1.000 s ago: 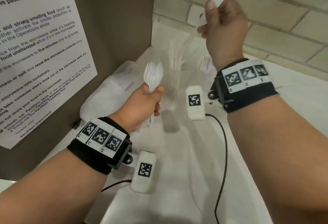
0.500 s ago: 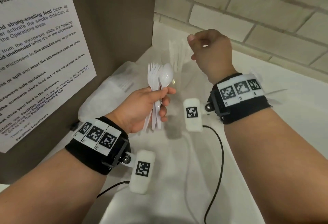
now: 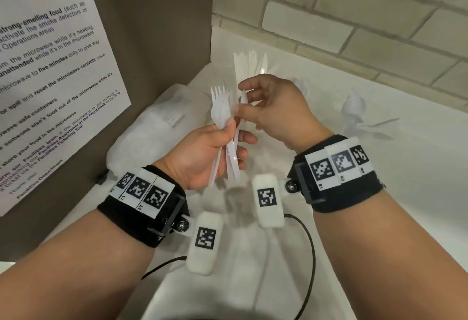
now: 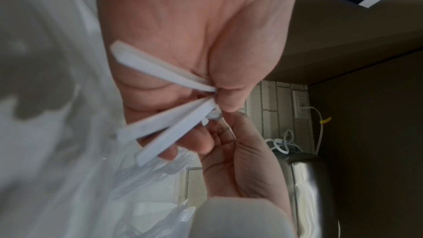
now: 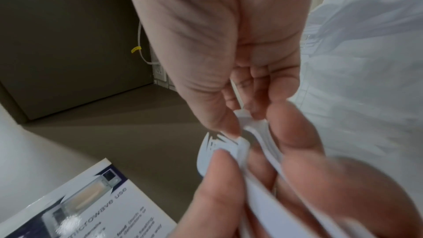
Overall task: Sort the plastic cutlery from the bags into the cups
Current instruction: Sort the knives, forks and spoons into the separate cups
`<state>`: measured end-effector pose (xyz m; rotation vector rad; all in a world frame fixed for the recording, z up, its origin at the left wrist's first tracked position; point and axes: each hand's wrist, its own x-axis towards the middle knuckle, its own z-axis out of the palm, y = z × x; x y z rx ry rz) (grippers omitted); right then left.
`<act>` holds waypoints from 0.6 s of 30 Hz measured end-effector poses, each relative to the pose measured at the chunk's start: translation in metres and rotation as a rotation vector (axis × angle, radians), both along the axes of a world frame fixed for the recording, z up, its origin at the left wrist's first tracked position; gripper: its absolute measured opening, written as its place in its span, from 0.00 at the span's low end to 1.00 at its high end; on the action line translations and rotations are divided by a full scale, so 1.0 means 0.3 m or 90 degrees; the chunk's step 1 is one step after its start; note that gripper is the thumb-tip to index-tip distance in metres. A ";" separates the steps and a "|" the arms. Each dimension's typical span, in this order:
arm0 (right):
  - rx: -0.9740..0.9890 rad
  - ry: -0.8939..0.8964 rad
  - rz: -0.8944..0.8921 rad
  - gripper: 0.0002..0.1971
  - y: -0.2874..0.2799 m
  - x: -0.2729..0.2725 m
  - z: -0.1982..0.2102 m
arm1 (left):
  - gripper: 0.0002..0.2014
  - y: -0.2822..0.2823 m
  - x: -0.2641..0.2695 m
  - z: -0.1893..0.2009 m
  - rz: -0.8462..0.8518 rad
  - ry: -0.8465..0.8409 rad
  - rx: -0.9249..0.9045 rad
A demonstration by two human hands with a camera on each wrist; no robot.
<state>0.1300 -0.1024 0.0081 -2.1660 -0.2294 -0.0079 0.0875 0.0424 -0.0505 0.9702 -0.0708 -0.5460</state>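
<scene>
Our left hand [image 3: 207, 152] is gripping a bundle of white forks [image 3: 222, 127] above the counter [image 3: 379, 193], just in front of the knife-filled cup [image 3: 249, 66], while our right hand [image 3: 276, 109] is pinching one spoon [image 3: 242, 102] from it.

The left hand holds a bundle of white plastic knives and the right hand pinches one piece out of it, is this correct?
Not quite. The left hand holds a bundle of white plastic forks, not knives: the head view shows the tines above its grip. The rest stands: the right hand pinches one piece from that bundle.
</scene>
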 end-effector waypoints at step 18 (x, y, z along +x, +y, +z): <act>-0.098 -0.028 0.220 0.17 -0.038 -0.032 0.066 | 0.09 0.013 -0.013 -0.010 -0.103 -0.001 0.046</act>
